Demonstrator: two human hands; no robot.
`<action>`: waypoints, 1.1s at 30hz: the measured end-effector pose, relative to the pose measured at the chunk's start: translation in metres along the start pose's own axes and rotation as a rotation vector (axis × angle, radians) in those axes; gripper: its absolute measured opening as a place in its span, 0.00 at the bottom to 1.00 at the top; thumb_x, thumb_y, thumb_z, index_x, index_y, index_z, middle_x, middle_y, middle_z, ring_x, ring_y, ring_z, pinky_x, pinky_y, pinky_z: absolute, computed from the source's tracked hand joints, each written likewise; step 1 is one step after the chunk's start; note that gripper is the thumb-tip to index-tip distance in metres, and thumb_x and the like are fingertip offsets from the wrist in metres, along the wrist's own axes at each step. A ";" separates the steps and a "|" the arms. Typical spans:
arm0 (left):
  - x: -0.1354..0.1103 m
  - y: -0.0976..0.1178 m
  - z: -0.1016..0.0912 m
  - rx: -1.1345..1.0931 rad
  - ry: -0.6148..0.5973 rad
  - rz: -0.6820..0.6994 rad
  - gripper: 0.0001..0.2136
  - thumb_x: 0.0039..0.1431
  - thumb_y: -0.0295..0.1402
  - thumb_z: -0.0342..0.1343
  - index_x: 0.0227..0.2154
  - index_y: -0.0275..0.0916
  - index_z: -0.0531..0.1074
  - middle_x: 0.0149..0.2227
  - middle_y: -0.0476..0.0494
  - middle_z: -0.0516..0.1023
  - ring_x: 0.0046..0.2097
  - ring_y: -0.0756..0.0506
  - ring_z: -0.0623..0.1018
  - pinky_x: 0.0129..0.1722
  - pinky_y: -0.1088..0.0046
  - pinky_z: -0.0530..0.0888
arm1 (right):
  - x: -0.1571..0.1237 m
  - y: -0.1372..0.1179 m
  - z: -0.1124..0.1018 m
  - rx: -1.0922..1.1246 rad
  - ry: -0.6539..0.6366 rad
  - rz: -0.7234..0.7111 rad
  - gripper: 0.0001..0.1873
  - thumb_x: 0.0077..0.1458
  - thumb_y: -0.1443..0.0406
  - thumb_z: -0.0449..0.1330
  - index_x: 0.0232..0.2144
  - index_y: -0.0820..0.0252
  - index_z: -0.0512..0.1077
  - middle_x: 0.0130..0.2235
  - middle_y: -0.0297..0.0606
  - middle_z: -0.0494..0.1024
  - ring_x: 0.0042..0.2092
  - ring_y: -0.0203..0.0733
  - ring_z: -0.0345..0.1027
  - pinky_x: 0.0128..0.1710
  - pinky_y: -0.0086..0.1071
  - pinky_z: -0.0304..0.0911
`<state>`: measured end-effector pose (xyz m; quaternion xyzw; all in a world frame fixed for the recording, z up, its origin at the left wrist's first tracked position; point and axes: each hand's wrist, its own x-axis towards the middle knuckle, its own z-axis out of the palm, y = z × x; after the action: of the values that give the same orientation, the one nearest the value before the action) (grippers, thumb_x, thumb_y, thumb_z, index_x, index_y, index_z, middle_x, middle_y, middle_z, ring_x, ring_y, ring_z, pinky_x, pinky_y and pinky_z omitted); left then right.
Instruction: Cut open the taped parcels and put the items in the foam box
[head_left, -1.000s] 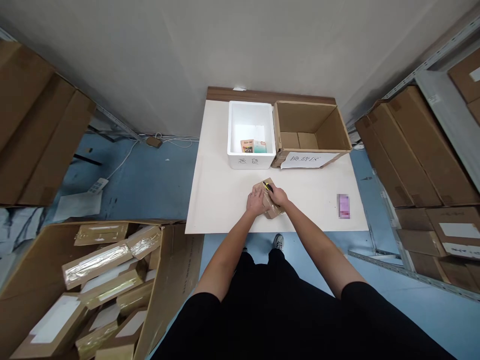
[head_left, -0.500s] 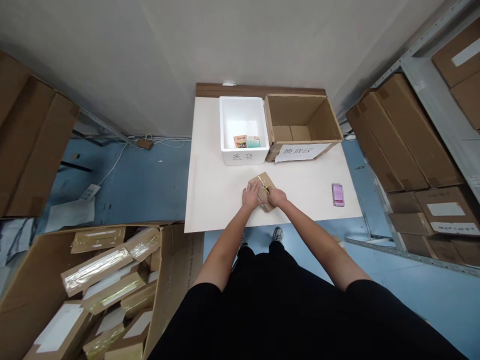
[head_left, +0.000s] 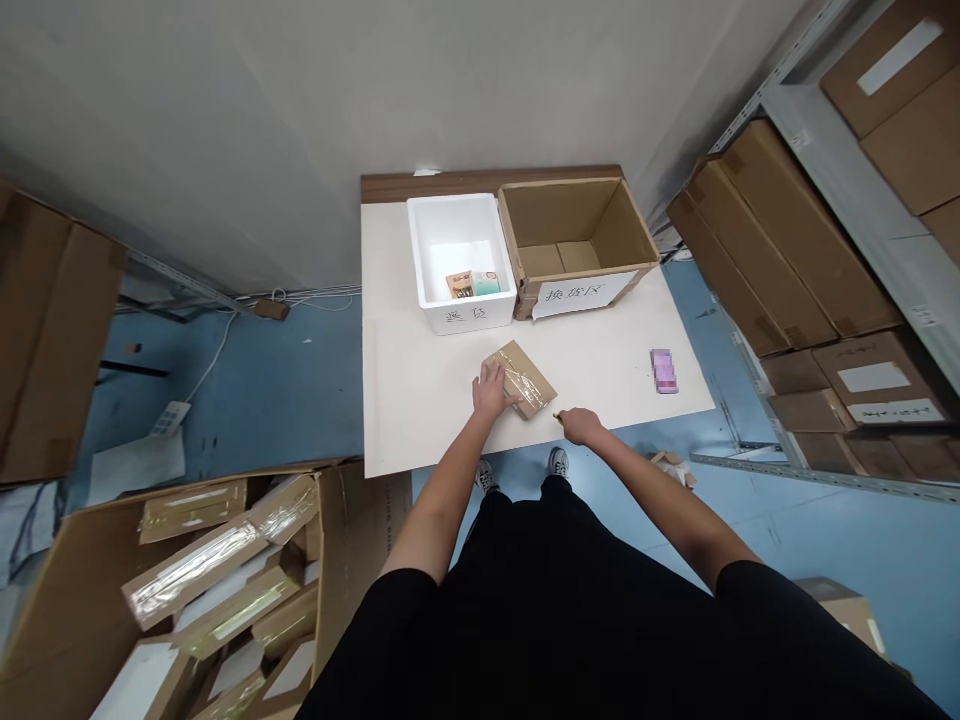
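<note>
A small brown cardboard parcel (head_left: 527,378) with shiny clear tape lies slantwise on the white table. My left hand (head_left: 491,388) rests on its left side, fingers spread, thumb along the near edge. Off the parcel's near right corner, my right hand (head_left: 581,426) is closed round what looks like a utility knife (head_left: 558,417); only its small yellowish tip shows. Behind the parcel stands a white foam box (head_left: 471,318) with handwriting on its front and small printed packets (head_left: 472,284) inside.
An open cardboard box (head_left: 577,295) with a handwritten label stands beside the foam box. A pink-purple phone-like object (head_left: 664,371) lies at the table's right. Taped parcels (head_left: 225,570) fill a large carton at lower left. Shelving (head_left: 787,110) with cartons lines the right.
My right hand has drawn the knife off the parcel, toward me and to the right. My left hand stays on the parcel, which now shows more of its taped top. The view has shifted slightly.
</note>
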<state>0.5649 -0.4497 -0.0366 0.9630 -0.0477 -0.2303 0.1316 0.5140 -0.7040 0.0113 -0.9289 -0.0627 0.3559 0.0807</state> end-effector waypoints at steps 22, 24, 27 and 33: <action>-0.018 0.071 0.011 0.047 0.027 0.168 0.33 0.67 0.45 0.55 0.73 0.48 0.60 0.73 0.36 0.61 0.76 0.27 0.51 0.73 0.46 0.48 | 0.105 0.026 -0.009 0.494 0.276 0.050 0.30 0.57 0.54 0.66 0.57 0.54 0.65 0.46 0.39 0.82 0.46 0.48 0.76 0.40 0.32 0.66; -0.015 0.070 0.007 0.068 0.004 0.177 0.35 0.63 0.47 0.61 0.71 0.46 0.62 0.69 0.33 0.65 0.73 0.27 0.56 0.73 0.47 0.48 | 0.111 0.021 -0.013 0.466 0.270 0.015 0.29 0.57 0.56 0.66 0.57 0.54 0.64 0.47 0.38 0.82 0.46 0.47 0.76 0.40 0.32 0.66; -0.013 0.071 0.005 0.068 -0.014 0.132 0.32 0.61 0.45 0.66 0.66 0.45 0.66 0.66 0.32 0.68 0.70 0.29 0.62 0.72 0.49 0.54 | 0.118 0.015 -0.018 0.459 0.246 -0.013 0.28 0.57 0.56 0.67 0.57 0.53 0.64 0.47 0.38 0.82 0.43 0.46 0.77 0.38 0.31 0.66; -0.006 0.076 0.010 0.037 -0.001 0.097 0.32 0.56 0.37 0.72 0.62 0.41 0.69 0.77 0.35 0.51 0.77 0.31 0.51 0.71 0.52 0.61 | 0.104 0.032 -0.029 0.572 0.115 -0.161 0.21 0.71 0.48 0.53 0.54 0.54 0.65 0.35 0.31 0.81 0.28 0.39 0.74 0.33 0.28 0.66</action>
<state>0.5526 -0.5242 -0.0220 0.9618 -0.0987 -0.2230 0.1246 0.6123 -0.7206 -0.0419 -0.8791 -0.0286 0.2986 0.3705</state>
